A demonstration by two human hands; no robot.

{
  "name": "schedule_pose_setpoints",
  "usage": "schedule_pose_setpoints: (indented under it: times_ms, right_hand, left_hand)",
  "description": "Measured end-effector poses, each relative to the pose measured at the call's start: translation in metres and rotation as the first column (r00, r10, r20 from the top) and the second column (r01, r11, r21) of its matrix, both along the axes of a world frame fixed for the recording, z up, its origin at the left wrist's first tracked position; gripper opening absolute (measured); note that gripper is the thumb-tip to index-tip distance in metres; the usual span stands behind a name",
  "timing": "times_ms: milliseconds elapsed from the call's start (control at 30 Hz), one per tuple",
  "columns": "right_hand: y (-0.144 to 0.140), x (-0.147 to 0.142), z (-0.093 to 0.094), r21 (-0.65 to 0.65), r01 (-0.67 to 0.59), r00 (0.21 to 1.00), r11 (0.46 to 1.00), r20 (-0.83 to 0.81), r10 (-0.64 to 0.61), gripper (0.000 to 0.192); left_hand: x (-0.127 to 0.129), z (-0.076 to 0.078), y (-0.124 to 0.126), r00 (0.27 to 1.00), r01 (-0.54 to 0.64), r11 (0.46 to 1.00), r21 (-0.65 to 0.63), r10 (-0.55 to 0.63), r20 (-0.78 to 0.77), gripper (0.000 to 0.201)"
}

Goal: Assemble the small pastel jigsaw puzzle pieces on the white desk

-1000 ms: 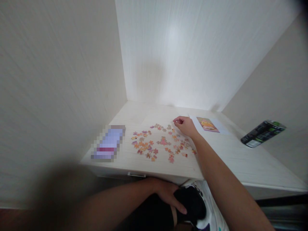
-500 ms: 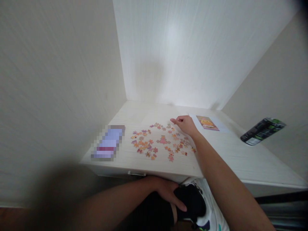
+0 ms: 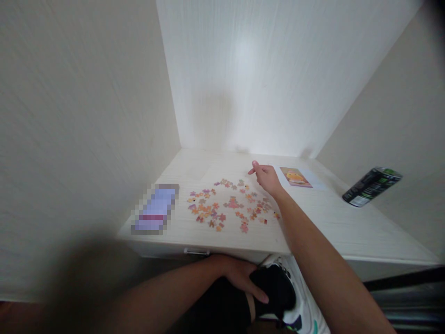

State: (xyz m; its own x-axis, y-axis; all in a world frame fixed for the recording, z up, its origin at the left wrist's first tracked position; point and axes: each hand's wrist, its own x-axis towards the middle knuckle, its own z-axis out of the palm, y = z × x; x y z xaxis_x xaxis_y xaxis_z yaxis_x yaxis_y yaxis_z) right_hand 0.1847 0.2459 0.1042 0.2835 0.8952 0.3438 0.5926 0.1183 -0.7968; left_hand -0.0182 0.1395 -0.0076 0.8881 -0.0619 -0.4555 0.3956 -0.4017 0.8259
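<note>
My right hand [image 3: 266,178] is raised at the back of the white surface, beyond the jigsaw pieces [image 3: 208,211]. Its thumb and index finger are apart, the other fingers curl in, and no piece shows between them. Small orange, pink, purple and grey, the pieces lie in a loose ring, with a pinkish joined cluster [image 3: 233,202] in its middle. Below the front edge, my left hand [image 3: 245,280] is wrapped round my ankle [image 3: 274,290] in a black sock; its thumb lies across the front and the other fingers are partly hidden.
A printed picture sheet [image 3: 296,177] lies right of my right hand. Further right stands a black and green can [image 3: 371,187]. At the left is a blurred-out phone-like object [image 3: 156,208]. Pale walls close in the back and both sides; a drawer handle [image 3: 196,252] sits below the front edge.
My right hand's thumb has lifted away from its index finger, and the hand has turned slightly upward. My left hand stays on the ankle. The view has shifted a little.
</note>
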Motion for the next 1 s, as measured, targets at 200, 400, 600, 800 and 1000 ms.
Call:
schedule_pose_setpoints:
  times_ms: [200, 400, 600, 800, 1000]
  right_hand:
    - [0.003, 0.005, -0.002, 0.049, 0.075, 0.997, 0.996, 0.023, -0.076, 0.084]
    - [0.003, 0.01, -0.002, 0.124, 0.151, 0.983, 0.981, 0.09, -0.162, 0.073]
    - [0.003, 0.01, -0.002, 0.179, 0.184, 0.973, 0.966, 0.106, -0.205, 0.069]
    - [-0.003, 0.003, 0.008, 0.355, 0.276, 0.95, 0.893, 0.039, -0.309, 0.067]
    - [-0.013, -0.012, 0.029, 0.576, 0.339, 0.926, 0.744, -0.063, -0.373, 0.063]
  left_hand:
    - [0.0, 0.003, 0.0, 0.998, -0.01, 0.997, 0.074, 0.005, 0.066, 0.096]
    - [-0.001, 0.011, -0.001, 1.0, -0.013, 0.992, 0.124, 0.01, 0.025, 0.098]
    - [-0.015, 0.034, -0.021, 0.997, -0.035, 0.894, 0.446, 0.059, -0.04, 0.092]
    - [-0.03, 0.064, -0.041, 0.974, 0.021, 0.686, 0.727, -0.177, 0.14, 0.052]
    - [-0.075, 0.134, -0.038, 0.955, -0.027, 0.744, 0.668, -0.179, 0.238, 0.027]
